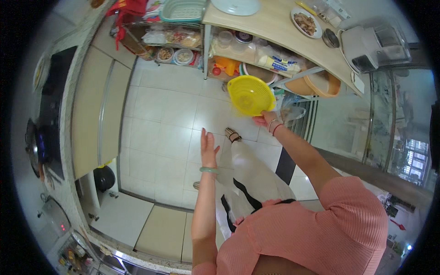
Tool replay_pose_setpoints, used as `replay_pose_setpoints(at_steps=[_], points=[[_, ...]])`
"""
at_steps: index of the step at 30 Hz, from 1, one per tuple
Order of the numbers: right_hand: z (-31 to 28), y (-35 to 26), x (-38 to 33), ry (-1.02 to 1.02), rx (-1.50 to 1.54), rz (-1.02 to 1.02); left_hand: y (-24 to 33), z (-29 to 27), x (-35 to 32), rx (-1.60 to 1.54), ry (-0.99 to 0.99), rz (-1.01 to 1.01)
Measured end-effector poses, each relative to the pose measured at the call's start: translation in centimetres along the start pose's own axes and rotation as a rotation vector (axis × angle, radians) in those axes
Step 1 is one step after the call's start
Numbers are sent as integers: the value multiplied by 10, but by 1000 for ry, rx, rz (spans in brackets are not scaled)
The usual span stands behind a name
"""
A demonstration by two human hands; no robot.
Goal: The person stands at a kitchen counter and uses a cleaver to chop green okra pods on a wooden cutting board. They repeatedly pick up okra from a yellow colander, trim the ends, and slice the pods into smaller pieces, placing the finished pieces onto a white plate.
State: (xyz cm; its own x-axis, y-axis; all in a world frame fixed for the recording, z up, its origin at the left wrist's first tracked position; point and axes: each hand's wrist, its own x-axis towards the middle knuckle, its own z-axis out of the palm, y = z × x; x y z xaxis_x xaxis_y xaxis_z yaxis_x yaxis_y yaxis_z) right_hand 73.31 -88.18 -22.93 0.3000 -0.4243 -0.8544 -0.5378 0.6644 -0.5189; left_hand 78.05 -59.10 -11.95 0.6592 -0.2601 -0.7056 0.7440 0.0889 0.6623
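A yellow plastic colander (248, 97) is gripped by its near rim in my right hand (265, 118). It hangs over the floor, just in front of a low shelf unit. My left hand (209, 149), with a green bangle at its wrist, is held out over the tiles with the fingers stretched and nothing in them. The two hands are well apart. Beside the colander a clear plastic bag (293, 111) lies at the foot of the shelf. On the lower shelf behind it are an orange bag (228, 64) and a pale basin (256, 72).
A wooden-topped shelf unit (270, 34) bears a plate of food (306, 24) and a white appliance (364, 48). At the left, a counter with a black stove (57, 105) stands over cabinets. One cabinet door (121, 220) is open into the room. A glass door (339, 123) is at the right.
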Motion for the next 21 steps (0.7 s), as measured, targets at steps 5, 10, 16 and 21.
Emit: replay_pose_setpoints(at_steps=[5, 10, 16, 21], points=[[-34, -56, 136, 79, 99, -14, -27, 86, 64, 14, -95, -135], [-27, -89, 211, 18, 196, 51, -45, 128, 113, 13, -80, -148], [-33, -74, 243, -16, 151, 183, -51, 137, 131, -12, -69, -127], [6, -18, 161, -299, -80, 163, -30, 114, 96, -65, 59, -158]])
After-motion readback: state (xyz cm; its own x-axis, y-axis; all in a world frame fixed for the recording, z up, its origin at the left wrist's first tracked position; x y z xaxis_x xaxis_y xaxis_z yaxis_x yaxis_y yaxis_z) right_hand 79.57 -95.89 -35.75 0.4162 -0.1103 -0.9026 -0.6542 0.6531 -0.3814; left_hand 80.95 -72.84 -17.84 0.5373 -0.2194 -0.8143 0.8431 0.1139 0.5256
